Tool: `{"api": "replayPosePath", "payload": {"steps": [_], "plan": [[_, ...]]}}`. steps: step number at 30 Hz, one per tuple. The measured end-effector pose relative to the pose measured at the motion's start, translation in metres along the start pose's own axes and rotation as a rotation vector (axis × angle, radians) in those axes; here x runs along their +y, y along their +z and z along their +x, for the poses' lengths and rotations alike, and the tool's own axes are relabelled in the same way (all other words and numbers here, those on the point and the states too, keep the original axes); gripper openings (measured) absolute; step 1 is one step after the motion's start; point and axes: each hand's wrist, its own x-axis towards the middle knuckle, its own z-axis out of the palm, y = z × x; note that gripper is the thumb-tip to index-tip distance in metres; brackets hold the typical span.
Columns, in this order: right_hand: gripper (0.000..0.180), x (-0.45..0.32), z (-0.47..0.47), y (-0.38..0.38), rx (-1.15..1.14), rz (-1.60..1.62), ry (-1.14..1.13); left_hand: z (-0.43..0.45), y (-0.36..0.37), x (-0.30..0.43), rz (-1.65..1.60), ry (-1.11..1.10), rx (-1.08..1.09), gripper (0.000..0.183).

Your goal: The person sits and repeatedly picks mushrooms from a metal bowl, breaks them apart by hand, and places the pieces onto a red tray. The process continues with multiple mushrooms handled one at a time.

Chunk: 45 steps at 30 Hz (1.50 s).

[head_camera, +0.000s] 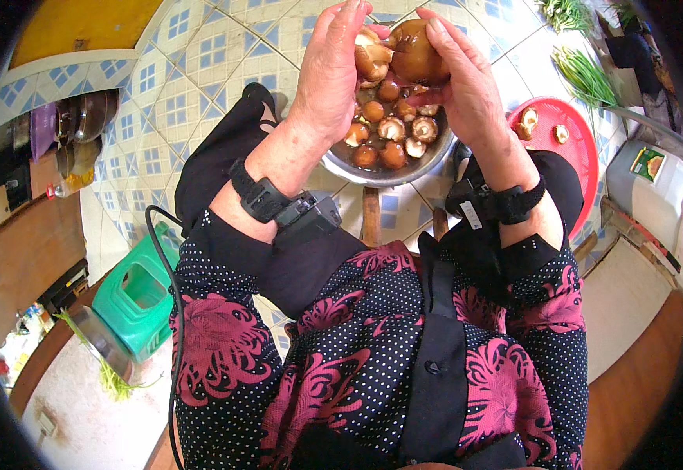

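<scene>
Both hands are raised over a metal basin [397,178] of brownish water, where several brown-capped mushrooms [391,128] float, some stem side up. My left hand [332,76] holds a mushroom [372,59] with its pale underside partly showing. My right hand [464,82] grips a large brown mushroom cap [416,53], thumb on top. The two mushrooms are side by side and seem to touch. To the right, a red plastic basket [589,158] holds a few mushrooms [561,134], partly behind my right forearm.
Green onions [585,76] lie on the tiled floor at the upper right, near a grey container [643,176]. A green plastic stool [141,294] stands at the left, beside a metal lid or bowl [103,341]. A black cable hangs along my left side.
</scene>
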Motion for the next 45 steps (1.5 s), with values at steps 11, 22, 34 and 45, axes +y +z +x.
{"api": "replayPosePath", "payload": {"steps": [11,22,34,45], "plan": [[0.045,0.001,-0.002,-0.002,-0.173,0.106,0.098,0.006,-0.005,-0.003,0.712,0.413,-0.070,0.035],[0.041,0.005,0.000,-0.003,-0.302,0.346,0.108,0.007,0.013,0.003,0.910,0.728,-0.019,0.020],[0.033,0.013,0.007,0.006,-0.104,0.349,0.148,0.006,0.017,-0.007,0.899,0.696,-0.096,0.030],[0.030,0.024,0.006,0.009,0.165,0.198,0.313,0.011,0.018,-0.030,1.150,0.780,-0.082,0.021]]}}
